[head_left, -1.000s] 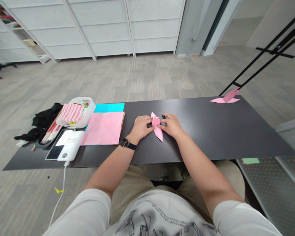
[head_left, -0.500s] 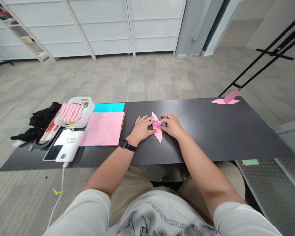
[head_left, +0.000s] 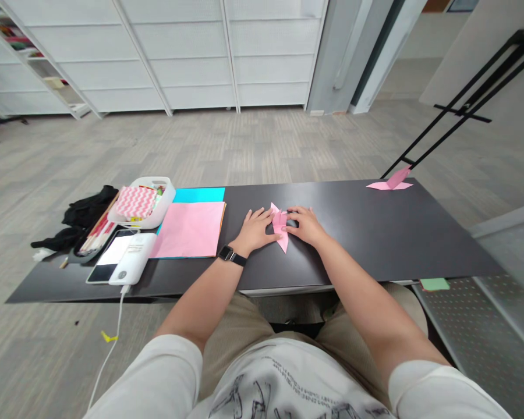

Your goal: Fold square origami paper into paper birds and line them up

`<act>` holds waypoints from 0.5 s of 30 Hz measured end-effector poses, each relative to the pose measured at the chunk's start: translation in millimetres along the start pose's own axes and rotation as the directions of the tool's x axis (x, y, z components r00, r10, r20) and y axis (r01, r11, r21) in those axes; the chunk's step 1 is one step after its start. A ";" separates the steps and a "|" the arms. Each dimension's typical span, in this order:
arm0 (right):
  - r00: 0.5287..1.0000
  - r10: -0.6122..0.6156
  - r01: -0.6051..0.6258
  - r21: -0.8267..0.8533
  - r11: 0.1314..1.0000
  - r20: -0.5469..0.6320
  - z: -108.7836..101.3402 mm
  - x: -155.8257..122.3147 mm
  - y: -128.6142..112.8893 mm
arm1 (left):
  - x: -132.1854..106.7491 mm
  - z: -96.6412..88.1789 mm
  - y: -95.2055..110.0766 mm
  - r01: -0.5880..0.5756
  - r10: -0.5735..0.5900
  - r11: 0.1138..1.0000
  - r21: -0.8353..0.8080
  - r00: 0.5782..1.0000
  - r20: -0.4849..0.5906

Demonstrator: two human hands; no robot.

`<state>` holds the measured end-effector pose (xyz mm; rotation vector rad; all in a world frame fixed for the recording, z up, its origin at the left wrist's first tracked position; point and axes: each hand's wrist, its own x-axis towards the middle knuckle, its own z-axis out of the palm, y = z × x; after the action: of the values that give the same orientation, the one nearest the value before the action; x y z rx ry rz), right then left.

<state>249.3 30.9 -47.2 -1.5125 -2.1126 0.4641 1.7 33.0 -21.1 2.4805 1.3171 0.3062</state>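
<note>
A folded piece of pink origami paper (head_left: 280, 220), with pointed ends front and back, lies on the dark table between my hands. My left hand (head_left: 254, 230) rests at its left side, fingers stretched and spread, the thumb and a fingertip touching the paper's edge. From the right, my right hand (head_left: 305, 226) has its fingers bent around a raised flap, thumb and forefinger at the paper. The fingertips hide part of the folds. A black watch (head_left: 227, 253) is on my left wrist.
Pink sheets (head_left: 190, 230) lie stacked over a blue sheet (head_left: 201, 195) to the left. Beyond them are a white basket (head_left: 163, 201), a white power bank (head_left: 133, 259) with a cable, and a phone (head_left: 109, 256). A folded pink paper figure (head_left: 393, 181) stands at the far right corner.
The view has shifted slightly. My left hand's fingers have straightened and spread more along the paper's left side, while the right hand stays at the folded paper with little change.
</note>
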 end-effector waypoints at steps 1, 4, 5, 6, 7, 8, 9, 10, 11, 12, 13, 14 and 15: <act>1.000 -0.001 0.001 -0.006 1.000 0.004 -0.2 -0.3 0.9 | 0.2 0.2 -0.1 -0.003 0.003 1.000 0.001 1.000 0.001; 0.999 -0.010 0.012 -0.026 1.000 0.051 -2.7 -2.1 3.2 | 0.8 1.4 -0.7 -0.009 0.009 1.000 0.002 1.000 -0.001; 0.997 -0.015 0.017 -0.032 0.999 0.074 -3.9 -2.9 3.8 | 0.9 1.9 -0.9 -0.008 0.008 1.000 0.004 1.000 -0.003; 0.995 -0.019 0.023 -0.034 0.999 0.097 -5.0 -3.7 4.2 | 1.0 2.4 -1.2 -0.007 0.007 1.000 0.007 1.000 -0.006; 0.993 -0.023 0.026 -0.033 0.999 0.113 -5.8 -4.6 4.4 | 0.9 2.9 -1.4 -0.007 0.007 1.000 0.012 1.000 -0.012; 0.993 -0.023 0.026 -0.028 0.999 0.120 -6.2 -5.5 4.4 | 0.7 3.3 -1.6 -0.010 0.011 1.000 0.016 1.000 -0.017; 0.993 -0.019 0.022 -0.019 1.000 0.113 -6.0 -6.3 3.9 | 0.4 3.7 -1.7 -0.015 0.016 1.000 0.022 1.000 -0.019; 0.996 -0.014 0.015 -0.006 1.000 0.093 -5.2 -7.2 3.1 | 0.0 4.0 -1.7 -0.017 0.018 0.999 0.029 1.000 -0.023; 0.998 -0.007 0.006 0.008 1.000 0.059 -3.9 -8.0 1.9 | -0.4 4.2 -1.6 -0.020 0.021 0.999 0.035 1.000 -0.020; 1.000 0.001 -0.002 0.025 1.000 0.016 -2.2 -8.9 0.4 | -0.8 4.3 -1.3 -0.022 0.022 0.999 0.042 1.000 -0.016; 1.000 0.006 -0.005 0.040 0.999 -0.029 -0.4 -9.8 -1.2 | -1.3 4.5 -0.9 -0.025 0.026 0.998 0.049 1.000 -0.010; 0.997 0.011 -0.007 0.055 0.998 -0.072 1.3 -10.7 -2.8 | -1.7 4.7 -0.4 -0.030 0.030 0.998 0.055 1.000 -0.005; 0.993 0.017 -0.009 0.073 0.997 -0.116 2.4 -11.7 -4.0 | -2.1 5.0 0.2 -0.032 0.032 0.998 0.060 0.999 -0.007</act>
<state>247.8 18.6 -49.3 -1.4768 -1.9763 0.4414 2.3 30.3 -25.7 2.5548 1.3093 0.2886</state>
